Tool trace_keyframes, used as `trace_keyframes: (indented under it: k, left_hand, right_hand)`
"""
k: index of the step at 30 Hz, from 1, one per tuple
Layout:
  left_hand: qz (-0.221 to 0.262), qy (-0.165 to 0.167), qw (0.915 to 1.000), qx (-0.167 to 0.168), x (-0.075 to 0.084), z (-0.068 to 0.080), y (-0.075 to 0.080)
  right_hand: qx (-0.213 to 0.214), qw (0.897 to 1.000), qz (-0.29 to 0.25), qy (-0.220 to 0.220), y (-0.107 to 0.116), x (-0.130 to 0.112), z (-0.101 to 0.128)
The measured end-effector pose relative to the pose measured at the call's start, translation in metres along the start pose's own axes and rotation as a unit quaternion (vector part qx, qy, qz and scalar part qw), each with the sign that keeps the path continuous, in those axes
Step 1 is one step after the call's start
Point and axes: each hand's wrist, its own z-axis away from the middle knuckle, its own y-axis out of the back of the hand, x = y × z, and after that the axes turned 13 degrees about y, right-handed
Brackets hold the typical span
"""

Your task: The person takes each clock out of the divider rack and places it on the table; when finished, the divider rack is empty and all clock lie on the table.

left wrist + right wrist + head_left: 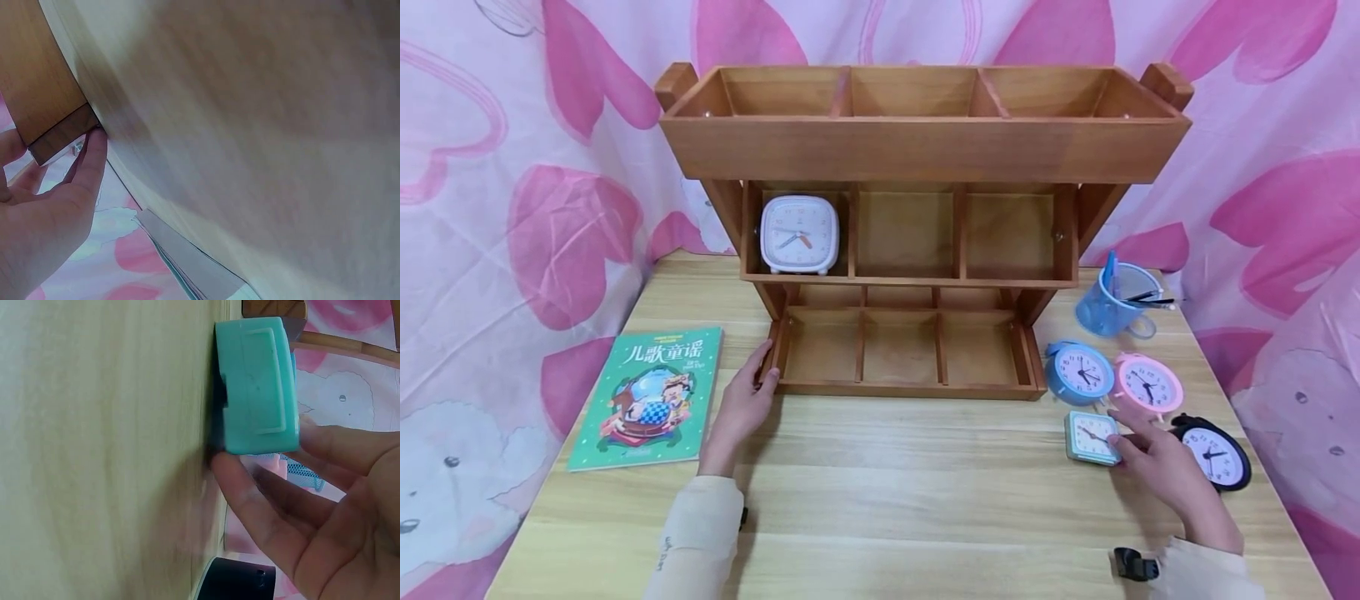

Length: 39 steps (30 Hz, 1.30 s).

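The right hand (pixel 1157 462) grasps the small teal square clock (pixel 1092 437), thumb at its lower edge and fingers (pixel 350 447) curled over the upper edge, as the right wrist view confirms. The clock stands on the table (pixel 925 500), just in front of the blue round clock (pixel 1081 372) and the pink round clock (pixel 1148 383), with the black round clock (pixel 1216 454) close at the right.

The left hand (pixel 741 408) rests with straight fingers against the left end of the wooden shelf (pixel 917 150), at its bottom tier; it steadies, not grips.

A white square clock (pixel 799 234) occupies the left compartment of the middle tier; the other compartments in view hold nothing.

Judgement: the lift should go straight up, clear of the neighbouring clocks, with a firm pinch on both edges. The left hand should brace the shelf.

A green picture book (pixel 651 396) lies left of the shelf; a blue pen cup (pixel 1108 304) stands right.
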Motion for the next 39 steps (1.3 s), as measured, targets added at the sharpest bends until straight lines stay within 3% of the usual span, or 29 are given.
trace_keyframes:
  k: [5,9,12,15,19,23,26,28,33,39]
  left_hand:
    - [-0.001,-0.003,1.0,0.006,0.0,0.001,0.0]
    - [0.0,-0.004,0.9999,0.009,0.0,0.002,0.0]
    - [0.003,-0.005,0.9999,0.013,0.0,0.002,0.0]
    - [0.002,-0.005,0.9999,0.015,0.0,0.003,0.001]
    - [0.002,0.0,0.9999,0.011,0.001,0.002,0.001]
    - [0.003,0.004,1.0,0.008,0.0,0.001,0.0]
    - [0.006,0.005,0.9999,0.008,-0.001,0.001,-0.001]
    - [0.009,0.006,0.9999,0.008,-0.001,0.001,-0.001]
    - [0.014,0.003,0.9998,0.011,-0.002,0.0,-0.002]
    - [0.008,0.004,0.9998,0.017,-0.003,0.0,-0.002]
  right_hand:
    - [0.009,0.999,0.038,0.0,0.002,-0.005,0.0]
    - [0.032,0.997,0.067,0.004,0.009,-0.024,-0.004]
    - [0.066,0.993,0.08,0.05,0.015,-0.056,-0.014]
    - [0.109,0.982,0.077,0.131,0.018,-0.1,-0.029]
    - [0.165,0.947,0.085,0.263,0.016,-0.164,-0.058]
    - [0.202,0.894,0.094,0.389,0.01,-0.223,-0.097]
    - [0.21,0.862,0.081,0.455,0.005,-0.26,-0.129]
    - [0.208,0.852,0.08,0.474,0.001,-0.281,-0.15]
    - [0.175,0.864,0.113,0.458,-0.007,-0.32,-0.196]
    - [0.114,0.905,0.191,0.362,-0.015,-0.351,-0.223]
